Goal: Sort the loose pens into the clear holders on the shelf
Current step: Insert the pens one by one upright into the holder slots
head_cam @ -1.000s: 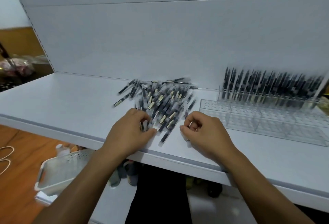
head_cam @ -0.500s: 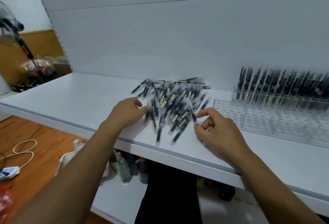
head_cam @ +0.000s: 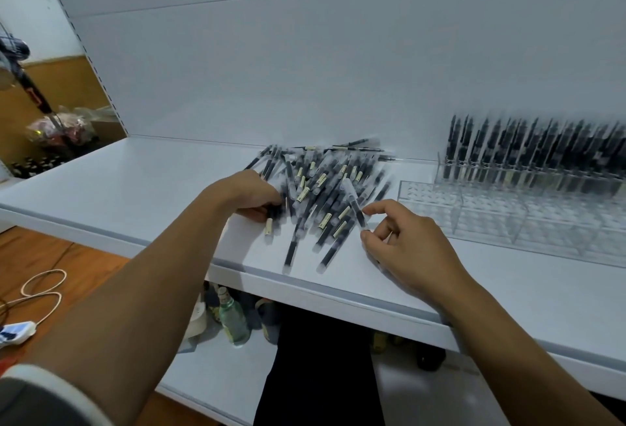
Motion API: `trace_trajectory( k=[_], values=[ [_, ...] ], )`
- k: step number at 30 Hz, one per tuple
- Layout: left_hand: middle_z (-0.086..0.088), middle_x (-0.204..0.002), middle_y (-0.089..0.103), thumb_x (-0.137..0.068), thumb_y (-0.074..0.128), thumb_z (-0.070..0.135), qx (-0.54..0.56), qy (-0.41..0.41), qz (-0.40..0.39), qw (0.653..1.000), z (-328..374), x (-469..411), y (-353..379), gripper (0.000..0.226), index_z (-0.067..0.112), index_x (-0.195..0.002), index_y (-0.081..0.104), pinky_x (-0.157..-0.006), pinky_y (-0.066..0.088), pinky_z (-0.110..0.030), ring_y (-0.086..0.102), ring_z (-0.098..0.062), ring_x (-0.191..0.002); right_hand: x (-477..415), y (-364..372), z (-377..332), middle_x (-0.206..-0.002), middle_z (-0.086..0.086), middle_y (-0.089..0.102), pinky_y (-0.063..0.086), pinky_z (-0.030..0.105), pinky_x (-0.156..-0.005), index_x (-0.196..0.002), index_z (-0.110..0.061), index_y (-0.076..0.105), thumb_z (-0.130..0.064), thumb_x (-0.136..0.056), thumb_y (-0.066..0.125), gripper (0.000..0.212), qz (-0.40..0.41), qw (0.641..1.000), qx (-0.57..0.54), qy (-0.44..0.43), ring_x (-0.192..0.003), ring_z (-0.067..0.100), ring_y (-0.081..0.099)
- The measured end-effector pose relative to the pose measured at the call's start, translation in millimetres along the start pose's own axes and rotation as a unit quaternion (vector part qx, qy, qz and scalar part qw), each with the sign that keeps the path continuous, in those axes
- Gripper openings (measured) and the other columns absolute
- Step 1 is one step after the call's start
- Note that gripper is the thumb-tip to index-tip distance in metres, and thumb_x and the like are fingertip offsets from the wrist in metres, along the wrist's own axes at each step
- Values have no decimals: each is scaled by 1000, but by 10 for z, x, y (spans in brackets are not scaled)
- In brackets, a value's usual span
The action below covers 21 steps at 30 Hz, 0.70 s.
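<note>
As grip of right hand (head_cam: 410, 249) pinches one pen (head_cam: 355, 209) and left hand (head_cam: 250, 193) clamps pens (head_cam: 275, 211), step: pick-up; next, probably holder (head_cam: 515, 222) at 3 o'clock.

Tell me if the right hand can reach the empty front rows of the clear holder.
Probably yes: the right hand, pinching a pen, sits just left of the clear holder, with only bare shelf between them.

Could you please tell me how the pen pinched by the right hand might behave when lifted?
The pen looks slim and straight, so probably stiff and light. Its round barrel may roll on the smooth shelf. Lifted from the pile, it might nudge neighbours.
</note>
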<state>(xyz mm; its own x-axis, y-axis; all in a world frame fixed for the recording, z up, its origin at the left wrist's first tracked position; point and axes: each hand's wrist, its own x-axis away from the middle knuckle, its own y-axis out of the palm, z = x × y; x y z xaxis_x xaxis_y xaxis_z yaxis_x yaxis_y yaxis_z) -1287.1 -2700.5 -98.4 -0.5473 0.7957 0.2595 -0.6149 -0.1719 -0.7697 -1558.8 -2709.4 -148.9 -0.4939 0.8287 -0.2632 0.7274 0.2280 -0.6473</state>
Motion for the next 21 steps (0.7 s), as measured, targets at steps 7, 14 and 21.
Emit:
trace_trajectory(
  k=[7,14,21],
  values=[
    [-2,-46,64,-85,65,15,-67,14,-6,998,91,48,13,17,3,-74,60,-39,47,-18,64,-14,-40,9,-4,-16,-70,-22,66,47,24,-65,-118,-37,57,-33,-91,61,27,-2,1000,-4,-1,-64,-1,62],
    [-14,-74,70,-87,66,11,142,40,42,988,-53,138,-158,14,-3,-86,65,-50,55,-20,69,-15,-53,-11,-10,-9,-73,-17,68,56,35,-73,-121,-31,61,-29,-92,61,29,1,999,-46,-2,-61,3,64],
    [-4,-81,71,-93,63,14,308,248,68,916,499,410,-141,10,6,-91,68,-56,52,-15,69,-10,-64,-63,-373,-69,-71,-5,69,48,19,-68,-99,-33,62,-17,-91,64,17,20,978,-206,-6,-70,4,67]
  ],
)
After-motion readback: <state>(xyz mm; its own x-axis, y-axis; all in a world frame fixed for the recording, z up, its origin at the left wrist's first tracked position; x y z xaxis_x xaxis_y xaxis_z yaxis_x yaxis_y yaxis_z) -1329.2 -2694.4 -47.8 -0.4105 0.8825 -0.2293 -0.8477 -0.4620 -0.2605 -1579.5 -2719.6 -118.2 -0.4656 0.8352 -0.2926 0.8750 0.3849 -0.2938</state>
